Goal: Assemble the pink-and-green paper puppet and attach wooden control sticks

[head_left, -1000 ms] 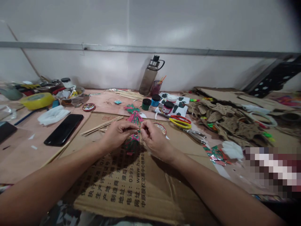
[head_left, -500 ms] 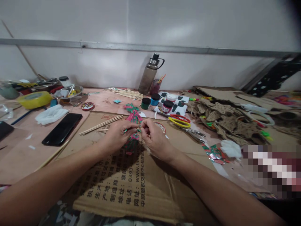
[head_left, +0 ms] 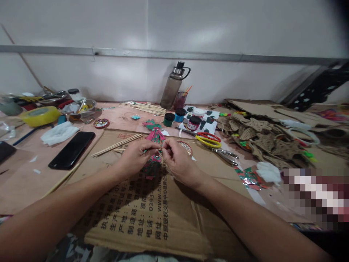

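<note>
My left hand (head_left: 138, 155) and my right hand (head_left: 177, 157) meet over the middle of the cardboard sheet (head_left: 218, 225), fingers pinched together. What they grip between the fingertips is too small to make out. Just below and behind them lies a pink and green patterned craft piece (head_left: 151, 169), partly hidden by my hands. Several thin wooden sticks (head_left: 117, 145) rest on the cardboard near my left hand. A round dish of small shiny beads (head_left: 186, 147) sits right behind my right hand.
At right are scissors with red and yellow handles (head_left: 209, 140), pliers (head_left: 227, 156) and brown cardboard cut-outs (head_left: 259, 134). Paint jars (head_left: 169, 119) and a tall bottle (head_left: 171, 89) stand at the back. To the left are a black phone (head_left: 72, 150) and yellow tape (head_left: 40, 115).
Almost nothing differs. Both hands stay pinched together in the same place, with only a slight shift of the fingers.
</note>
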### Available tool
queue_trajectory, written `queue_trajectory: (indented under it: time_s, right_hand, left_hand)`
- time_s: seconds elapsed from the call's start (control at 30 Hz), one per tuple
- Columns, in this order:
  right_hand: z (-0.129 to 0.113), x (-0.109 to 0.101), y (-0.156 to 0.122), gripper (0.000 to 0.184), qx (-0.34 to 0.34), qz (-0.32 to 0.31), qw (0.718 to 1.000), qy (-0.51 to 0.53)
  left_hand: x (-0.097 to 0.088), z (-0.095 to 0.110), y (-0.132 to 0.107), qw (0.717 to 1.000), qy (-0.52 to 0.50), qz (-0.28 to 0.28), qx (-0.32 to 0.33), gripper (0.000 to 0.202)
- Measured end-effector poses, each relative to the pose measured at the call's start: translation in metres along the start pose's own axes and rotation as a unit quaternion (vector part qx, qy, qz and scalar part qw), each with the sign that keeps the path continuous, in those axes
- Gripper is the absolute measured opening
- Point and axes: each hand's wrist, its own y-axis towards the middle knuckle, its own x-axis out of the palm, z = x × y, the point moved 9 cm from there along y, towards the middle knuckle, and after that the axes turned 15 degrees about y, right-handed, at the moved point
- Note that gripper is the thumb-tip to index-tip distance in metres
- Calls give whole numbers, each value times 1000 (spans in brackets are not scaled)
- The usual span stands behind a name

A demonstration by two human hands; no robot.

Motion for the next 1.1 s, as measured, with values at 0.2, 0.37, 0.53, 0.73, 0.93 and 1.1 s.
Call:
queue_trajectory:
  time_s: [0.2, 0.37, 0.53, 0.73, 0.93, 1.1]
  right_hand:
    - [2, 0, 0, 4, 14, -1, 1000, 10]
    - [2, 1, -1, 3, 11, -3, 1000, 2]
    - [1, 1, -1, 3, 3, -1, 1000, -29]
    - [3, 1, -1, 4, 2, 0, 1000, -25]
    - [7, 4, -1, 4, 24, -9, 1000, -14]
    - [11, 5, -1, 3, 35, -7, 999, -7]
  left_hand:
    - [0, 0, 0, 1000, -9, 1, 9, 19]
    - [0, 1, 0, 1000, 3, -3, 6, 19]
    - [-1, 2, 0, 1000, 7, 6, 7, 18]
    - [0, 5, -1, 999, 31, 7, 7, 17]
    - [-5, 13, -6, 994, 88, 48, 38, 17]
    - [-2, 12, -7, 994, 90, 49, 39, 17]
